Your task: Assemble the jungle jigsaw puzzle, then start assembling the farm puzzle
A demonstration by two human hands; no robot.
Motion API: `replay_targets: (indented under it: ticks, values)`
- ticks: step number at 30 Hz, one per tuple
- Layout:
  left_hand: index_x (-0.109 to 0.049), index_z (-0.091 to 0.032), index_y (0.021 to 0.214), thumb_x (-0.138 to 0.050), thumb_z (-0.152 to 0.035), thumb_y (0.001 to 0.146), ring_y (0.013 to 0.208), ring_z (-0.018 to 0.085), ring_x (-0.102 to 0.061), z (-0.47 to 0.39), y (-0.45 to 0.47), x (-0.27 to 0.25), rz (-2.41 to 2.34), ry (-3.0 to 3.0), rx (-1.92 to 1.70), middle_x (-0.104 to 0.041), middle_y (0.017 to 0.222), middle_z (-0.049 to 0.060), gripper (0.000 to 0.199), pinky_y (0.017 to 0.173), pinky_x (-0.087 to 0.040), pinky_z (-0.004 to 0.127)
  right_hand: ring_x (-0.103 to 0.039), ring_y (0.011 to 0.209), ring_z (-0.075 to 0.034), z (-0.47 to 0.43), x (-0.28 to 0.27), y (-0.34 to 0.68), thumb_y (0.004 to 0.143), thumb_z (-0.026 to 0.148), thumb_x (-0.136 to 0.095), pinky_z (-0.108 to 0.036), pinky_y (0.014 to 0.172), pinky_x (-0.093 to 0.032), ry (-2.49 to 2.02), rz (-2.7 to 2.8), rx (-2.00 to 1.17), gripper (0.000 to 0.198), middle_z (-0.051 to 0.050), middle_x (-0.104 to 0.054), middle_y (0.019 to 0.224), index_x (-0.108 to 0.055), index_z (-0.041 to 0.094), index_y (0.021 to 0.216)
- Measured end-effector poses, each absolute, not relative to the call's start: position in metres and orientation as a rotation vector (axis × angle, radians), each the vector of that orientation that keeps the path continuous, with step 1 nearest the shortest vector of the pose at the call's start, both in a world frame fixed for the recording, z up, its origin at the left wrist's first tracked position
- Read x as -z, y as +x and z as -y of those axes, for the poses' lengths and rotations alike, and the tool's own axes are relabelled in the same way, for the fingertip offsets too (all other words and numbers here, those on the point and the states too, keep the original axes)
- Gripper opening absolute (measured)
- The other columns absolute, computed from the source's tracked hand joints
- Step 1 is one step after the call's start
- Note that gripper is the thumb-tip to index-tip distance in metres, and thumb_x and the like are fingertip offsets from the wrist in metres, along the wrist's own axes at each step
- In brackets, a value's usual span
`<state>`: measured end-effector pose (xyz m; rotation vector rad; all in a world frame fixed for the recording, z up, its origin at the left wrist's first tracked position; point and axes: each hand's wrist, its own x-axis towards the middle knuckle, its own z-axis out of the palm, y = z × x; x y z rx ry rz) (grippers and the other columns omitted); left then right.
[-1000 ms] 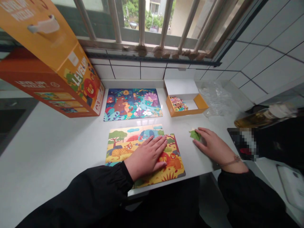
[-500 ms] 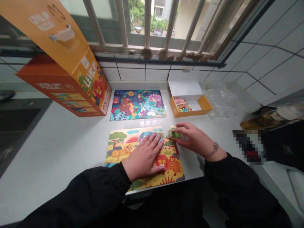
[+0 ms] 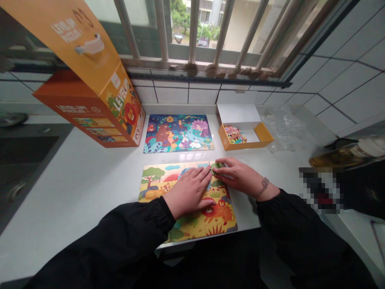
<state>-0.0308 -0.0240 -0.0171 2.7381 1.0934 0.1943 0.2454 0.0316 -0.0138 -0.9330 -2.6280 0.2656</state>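
A yellow jigsaw puzzle [image 3: 222, 228] with lions, a leopard and trees lies on the white counter near its front edge. My left hand [image 3: 191, 190] rests flat across its middle, fingers stretched out toward the upper right, hiding part of the picture. At the puzzle's top right corner, my right hand [image 3: 236, 176] has thumb and fingers on a green puzzle piece [image 3: 215, 166]. That piece sits in the corner, against the neighbouring pieces; whether it lies fully flat is hidden by my fingers.
Behind lies a dark blue forest puzzle [image 3: 177, 134]. An open yellow box [image 3: 249, 145] with loose pieces stands right of it, beside crumpled clear plastic [image 3: 284, 128]. A tall orange puzzle box [image 3: 99, 108] stands at the left. A bottle [image 3: 345, 152] lies at the right.
My right hand has moved left with the green puzzle piece, from beside the puzzle into its top right corner. My left hand stays flat on the puzzle. The view has shifted slightly.
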Motion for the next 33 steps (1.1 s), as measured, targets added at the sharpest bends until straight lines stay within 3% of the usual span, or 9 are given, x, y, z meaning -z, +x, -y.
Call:
replay_targets:
  ticks: [8, 16, 33]
  values:
    - [-0.038, -0.011, 0.171, -0.055, -0.075, 0.103, 0.158, 0.039, -0.042, 0.023, -0.033, 0.023, -1.101, 2.731, -0.23, -0.037, 0.179, 0.016, 0.095, 0.132, -0.027, 0.051, -0.072, 0.131, -0.027, -0.027, 0.016, 0.247, 0.11, 0.028, -0.062, -0.048, 0.11, -0.063, -0.988, 2.576, -0.366, 0.029, -0.014, -0.07, 0.147, -0.08, 0.029, 0.133]
    - [-0.044, -0.016, 0.168, -0.061, -0.072, 0.101, 0.157, 0.041, -0.044, 0.022, -0.032, 0.022, -1.088, 2.714, -0.231, -0.036, 0.18, 0.017, 0.09, 0.131, -0.029, 0.055, -0.077, 0.121, -0.027, -0.011, 0.03, 0.248, 0.108, 0.024, -0.065, -0.047, 0.106, -0.067, -1.072, 2.404, -0.33, 0.019, -0.014, -0.078, 0.133, -0.083, 0.024, 0.114]
    - [-0.043, -0.015, 0.17, -0.057, -0.071, 0.104, 0.163, 0.04, -0.038, 0.025, -0.028, 0.019, -1.121, 2.692, -0.158, -0.032, 0.181, 0.019, 0.087, 0.134, -0.026, 0.059, -0.07, 0.132, -0.03, 0.005, 0.029, 0.238, 0.105, 0.018, -0.062, -0.056, 0.113, -0.063, -1.04, 2.475, -0.269, 0.025, -0.014, -0.076, 0.136, -0.079, 0.024, 0.123]
